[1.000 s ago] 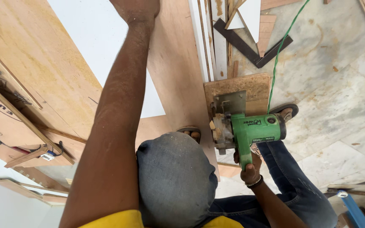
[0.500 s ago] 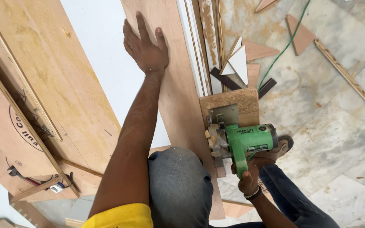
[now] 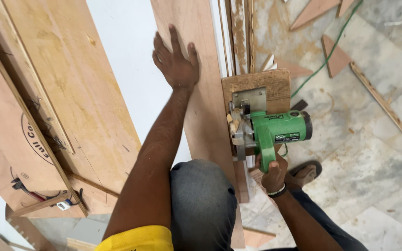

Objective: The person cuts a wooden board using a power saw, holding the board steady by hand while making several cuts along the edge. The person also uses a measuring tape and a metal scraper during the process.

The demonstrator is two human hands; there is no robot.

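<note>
So the right hand [image 3: 273, 173] is wrapped tight around the handle of a green circular saw [image 3: 268, 130], glossy plastic body with a bare metal guard and a square wooden base plate under it, sitting at the right edge of a long plywood strip [image 3: 196, 93]. That strip is smooth, reddish-brown, with a fine grain, and runs up and away from the person. The left hand [image 3: 176, 63] isn't gripping anything, it's just pressed flat on the strip with the fingers spread, well ahead of the saw. A knee in grey fabric [image 3: 203, 204] rests on the near end of the strip and hides that part. Left of it there's a matte white sheet [image 3: 122, 51], then big paler plywood boards [image 3: 56, 93] leaning at an angle, rougher and stained. A green cord [image 3: 331, 51] trails off across the marble floor [image 3: 364, 153], which is dusty and veined, with triangular wood offcuts [image 3: 336, 58] scattered on it. A sandalled foot [image 3: 305, 173] sits just beside the right hand.
</note>
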